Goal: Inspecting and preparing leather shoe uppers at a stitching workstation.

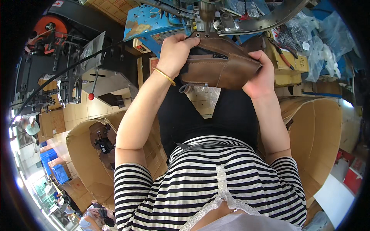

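A brown leather shoe upper with stitched seams is held up between my hands, under the metal head of a press. Small metal eyelets show along its far edge, close below the press tip; whether the tip touches the leather I cannot tell. My left hand pinches the upper's left side beside the eyelets, thumb on top. At the other end my right hand grips the rounded right side, its thumb on top and its fingers hidden beneath. A grey strap or lining hangs from the near edge.
A blue machine body stands behind my left hand. Pliers and clear plastic bags lie at the far right. Open cardboard boxes flank me; the left box holds brown pieces. A red-knobbed lever juts from a black machine.
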Demonstrator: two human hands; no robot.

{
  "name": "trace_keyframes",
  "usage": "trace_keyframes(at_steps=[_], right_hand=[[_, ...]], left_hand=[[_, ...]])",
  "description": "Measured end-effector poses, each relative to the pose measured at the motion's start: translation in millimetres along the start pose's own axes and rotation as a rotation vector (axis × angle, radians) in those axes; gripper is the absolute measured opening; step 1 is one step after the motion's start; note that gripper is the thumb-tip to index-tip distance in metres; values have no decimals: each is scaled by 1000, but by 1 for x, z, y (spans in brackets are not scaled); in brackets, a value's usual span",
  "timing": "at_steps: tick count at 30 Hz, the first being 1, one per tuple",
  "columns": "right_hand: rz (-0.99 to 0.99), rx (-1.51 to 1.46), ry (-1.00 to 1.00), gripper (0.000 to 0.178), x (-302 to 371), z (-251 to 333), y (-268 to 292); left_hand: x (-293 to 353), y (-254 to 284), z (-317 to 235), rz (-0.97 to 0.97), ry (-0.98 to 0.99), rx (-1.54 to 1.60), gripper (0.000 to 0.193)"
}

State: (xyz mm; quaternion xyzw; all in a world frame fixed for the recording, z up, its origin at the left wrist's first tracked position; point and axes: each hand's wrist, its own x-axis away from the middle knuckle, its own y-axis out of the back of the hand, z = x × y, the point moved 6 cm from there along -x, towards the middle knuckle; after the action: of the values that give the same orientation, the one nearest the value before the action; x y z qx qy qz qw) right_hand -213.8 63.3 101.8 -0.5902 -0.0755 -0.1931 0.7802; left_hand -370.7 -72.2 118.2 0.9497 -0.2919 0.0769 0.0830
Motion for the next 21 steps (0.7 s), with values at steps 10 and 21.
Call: trace_keyframes(at_steps=[10, 21], right_hand=[[33, 584, 422, 21, 34, 2, -10], [-167, 204, 73, 23, 0, -7, -14]], left_hand=[[26, 3, -5, 107, 19, 165, 11], [-10, 9, -4, 32, 94, 168, 18]])
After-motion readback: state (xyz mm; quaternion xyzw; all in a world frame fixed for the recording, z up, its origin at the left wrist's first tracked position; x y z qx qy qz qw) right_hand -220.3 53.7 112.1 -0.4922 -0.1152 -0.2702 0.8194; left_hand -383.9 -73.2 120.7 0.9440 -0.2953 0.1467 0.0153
